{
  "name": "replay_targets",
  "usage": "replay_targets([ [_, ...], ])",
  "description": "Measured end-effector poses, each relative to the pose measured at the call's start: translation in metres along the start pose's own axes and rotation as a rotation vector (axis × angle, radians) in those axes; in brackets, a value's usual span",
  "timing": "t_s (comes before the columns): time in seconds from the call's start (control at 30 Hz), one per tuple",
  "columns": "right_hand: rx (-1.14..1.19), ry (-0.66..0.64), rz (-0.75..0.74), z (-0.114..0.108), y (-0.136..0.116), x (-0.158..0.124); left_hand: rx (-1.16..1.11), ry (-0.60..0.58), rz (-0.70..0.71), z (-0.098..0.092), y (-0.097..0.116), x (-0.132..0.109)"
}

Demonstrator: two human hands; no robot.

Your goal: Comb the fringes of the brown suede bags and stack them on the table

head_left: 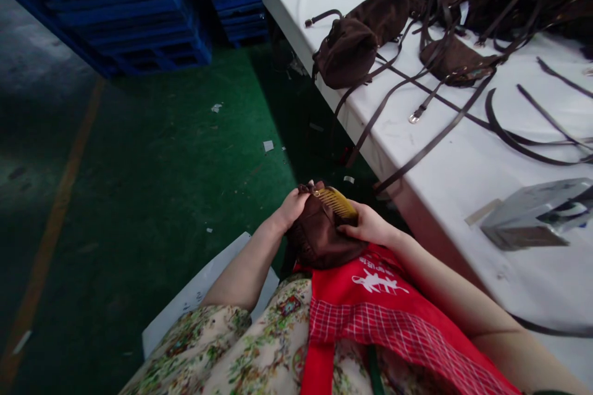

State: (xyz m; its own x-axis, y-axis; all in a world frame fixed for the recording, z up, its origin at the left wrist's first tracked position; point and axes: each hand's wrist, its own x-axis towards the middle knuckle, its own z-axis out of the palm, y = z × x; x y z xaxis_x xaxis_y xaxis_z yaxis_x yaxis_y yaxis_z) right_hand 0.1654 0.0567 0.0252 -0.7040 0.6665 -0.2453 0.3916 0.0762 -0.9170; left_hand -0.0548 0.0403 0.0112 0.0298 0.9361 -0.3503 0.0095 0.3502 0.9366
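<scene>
A dark brown suede pouch (319,237) rests on my lap over a red apron (370,302). My left hand (291,207) is closed, pinching the pouch's upper edge. My right hand (368,222) is closed on a yellow-green comb (336,200), holding it against the top of the pouch. The comb's teeth point toward the pouch opening.
A white table (463,166) runs along the right, carrying more brown pouches (356,37), several dark straps (514,136) and a grey metal tool (532,213). Blue plastic pallets (115,6) are stacked at the back left. The green floor (185,154) has paper scraps. A white box (194,296) sits by my left leg.
</scene>
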Motion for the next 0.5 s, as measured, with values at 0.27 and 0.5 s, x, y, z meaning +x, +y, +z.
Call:
replay_targets([
  [0.27,0.140,-0.341,0.013,-0.005,-0.007,-0.002,-0.121,-0.361,0.304,-0.054,0.037,0.001],
  [0.5,0.044,-0.304,-0.102,-0.010,-0.051,-0.001,0.433,-0.657,0.021,0.009,0.070,0.032],
])
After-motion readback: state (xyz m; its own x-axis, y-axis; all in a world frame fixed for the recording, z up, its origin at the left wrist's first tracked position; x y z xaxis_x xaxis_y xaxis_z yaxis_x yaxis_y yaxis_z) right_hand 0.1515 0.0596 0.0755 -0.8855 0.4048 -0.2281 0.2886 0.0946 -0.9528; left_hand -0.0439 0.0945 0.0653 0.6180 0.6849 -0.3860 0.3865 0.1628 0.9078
